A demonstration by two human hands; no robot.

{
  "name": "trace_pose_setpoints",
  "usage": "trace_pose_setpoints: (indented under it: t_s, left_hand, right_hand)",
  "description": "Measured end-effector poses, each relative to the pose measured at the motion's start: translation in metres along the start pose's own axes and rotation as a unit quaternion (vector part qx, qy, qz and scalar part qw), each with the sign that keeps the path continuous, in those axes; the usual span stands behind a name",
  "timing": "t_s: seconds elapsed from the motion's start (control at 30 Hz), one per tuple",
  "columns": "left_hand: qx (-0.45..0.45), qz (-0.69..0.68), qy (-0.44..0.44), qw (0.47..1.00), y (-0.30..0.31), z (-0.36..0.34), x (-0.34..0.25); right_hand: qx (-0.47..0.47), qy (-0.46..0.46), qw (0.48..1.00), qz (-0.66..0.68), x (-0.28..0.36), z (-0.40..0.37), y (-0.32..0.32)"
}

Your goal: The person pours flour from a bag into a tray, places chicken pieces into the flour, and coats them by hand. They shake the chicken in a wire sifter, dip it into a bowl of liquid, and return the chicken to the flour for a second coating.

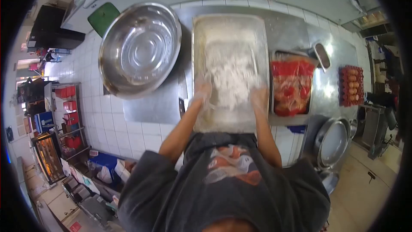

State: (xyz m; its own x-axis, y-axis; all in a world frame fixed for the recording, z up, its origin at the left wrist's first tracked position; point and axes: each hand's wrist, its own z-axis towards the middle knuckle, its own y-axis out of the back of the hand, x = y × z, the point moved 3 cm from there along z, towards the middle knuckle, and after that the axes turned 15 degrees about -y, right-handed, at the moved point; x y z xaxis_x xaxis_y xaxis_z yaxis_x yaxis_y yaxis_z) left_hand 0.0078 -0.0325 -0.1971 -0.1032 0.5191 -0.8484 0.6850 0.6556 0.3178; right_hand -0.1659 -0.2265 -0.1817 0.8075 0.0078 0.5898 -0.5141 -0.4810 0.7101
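A long, deep metal tray (229, 122) stands before me, dusted white inside. Pale, lumpy pieces coated in white flour (231, 81) lie heaped in its middle. Both my hands wear clear plastic gloves and are inside the tray. My left hand (204, 91) is at the heap's left side, close to the tray's left wall. On the opposite side, my right hand (259, 98) reaches the heap's edge near the right wall. The fingers of both are blurred and partly lost in the white flour, so I cannot tell how they are closed.
To the left, a large steel bowl (167, 62) rests tilted by a green board (103, 18). A knife (182, 103) lies beside the tray. Rightward are a smaller tray with a red-printed plastic bag (292, 81), a small metal container (322, 56), eggs (352, 86) and round pans (334, 144).
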Motion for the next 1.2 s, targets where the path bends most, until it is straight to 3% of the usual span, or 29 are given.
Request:
trace_pose_setpoints:
  t_s: [0.03, 0.07, 0.13, 0.17, 0.23, 0.3, 0.4, 0.43, 0.53, 0.6, 0.63, 0.67, 0.7, 0.77, 0.8, 0.83, 0.87, 0.9, 0.97, 1.0, 1.07, 1.1, 1.13, 1.2]
  left_hand:
    - [0.002, -0.008, 0.006, 1.000, -0.008, -0.013, 0.015]
    - [-0.033, 0.021, -0.042, 0.998, -0.020, -0.017, 0.040]
    - [-0.122, 0.086, -0.167, 0.975, -0.023, 0.018, 0.056]
    - [-0.074, 0.117, -0.099, 0.985, -0.013, -0.006, 0.012]
    - [-0.063, 0.015, -0.015, 0.998, -0.017, 0.032, 0.066]
    - [-0.073, -0.045, 0.029, 0.996, -0.015, 0.008, 0.021]
    - [-0.017, 0.054, -0.108, 0.993, -0.012, 0.001, 0.043]
    - [-0.044, 0.072, -0.068, 0.994, -0.009, -0.017, 0.014]
    - [-0.136, 0.012, -0.014, 0.990, -0.015, -0.008, 0.002]
    - [-0.043, 0.023, -0.006, 0.999, -0.009, 0.019, 0.031]
    - [-0.022, 0.042, -0.072, 0.996, -0.002, 0.020, 0.029]
    - [0.008, 0.059, -0.118, 0.991, -0.001, 0.006, 0.035]
    - [0.019, 0.043, -0.041, 0.998, 0.009, -0.002, 0.007]
    - [-0.016, 0.135, -0.036, 0.990, -0.020, 0.017, 0.060]
    - [-0.038, 0.187, -0.044, 0.981, -0.028, 0.032, 0.072]
    - [-0.043, 0.155, -0.061, 0.985, -0.031, 0.009, 0.009]
    - [-0.044, 0.165, -0.076, 0.982, -0.029, 0.008, 0.009]
    - [-0.042, 0.171, -0.092, 0.980, -0.029, 0.009, 0.014]
    - [-0.056, 0.104, -0.106, 0.987, -0.030, 0.022, 0.030]
    - [-0.072, 0.032, -0.098, 0.992, -0.029, 0.028, 0.041]
    - [-0.091, 0.089, -0.144, 0.981, -0.018, 0.002, 0.002]
    - [-0.081, 0.120, -0.092, 0.985, -0.029, -0.006, -0.006]
    - [-0.095, 0.125, -0.111, 0.981, -0.020, -0.004, -0.007]
    - [-0.106, 0.132, -0.119, 0.978, -0.014, -0.008, 0.001]
  right_hand:
    - [0.033, -0.027, 0.997, -0.058, -0.008, 0.002, 0.000]
    - [0.056, -0.039, 0.992, -0.103, -0.002, 0.013, 0.000]
    - [0.005, 0.021, 1.000, -0.017, 0.031, 0.025, 0.012]
    - [-0.007, 0.035, 0.999, 0.014, 0.026, 0.006, 0.021]
    - [0.009, 0.007, 1.000, 0.011, -0.001, -0.003, 0.015]
    - [0.032, -0.042, 0.998, -0.045, -0.033, 0.000, 0.004]
    - [-0.013, 0.031, 0.999, -0.016, -0.001, 0.017, 0.008]
    - [-0.018, 0.055, 0.998, -0.007, -0.004, -0.003, 0.016]
    - [-0.008, 0.079, 0.997, -0.024, -0.032, -0.019, 0.014]
    - [-0.014, 0.102, 0.994, -0.028, -0.021, 0.012, 0.004]
    - [0.036, 0.118, 0.970, 0.210, 0.008, -0.003, 0.019]
    - [-0.021, 0.082, 0.992, 0.095, -0.005, 0.001, 0.000]
    - [-0.079, 0.044, 0.996, -0.025, -0.028, 0.012, -0.028]
    - [-0.085, -0.003, 0.996, -0.032, -0.050, 0.008, -0.030]
    - [-0.042, -0.008, 0.995, 0.094, -0.032, 0.009, -0.011]
    - [0.002, -0.004, 0.975, 0.222, -0.002, 0.014, 0.012]
    - [0.049, -0.008, 0.940, 0.336, 0.016, 0.009, 0.035]
    - [-0.019, 0.101, 0.974, 0.201, 0.035, -0.006, 0.054]
    - [-0.074, 0.051, 0.996, 0.012, 0.002, 0.002, 0.008]
    - [-0.072, 0.066, 0.994, 0.046, 0.005, -0.002, 0.014]
    - [-0.067, 0.098, 0.987, 0.112, 0.013, -0.011, 0.027]
    - [-0.037, 0.091, 0.984, 0.150, 0.009, -0.006, 0.036]
    - [-0.012, 0.090, 0.978, 0.190, 0.011, 0.004, 0.039]
    - [-0.059, 0.098, 0.988, 0.108, 0.011, -0.002, 0.023]
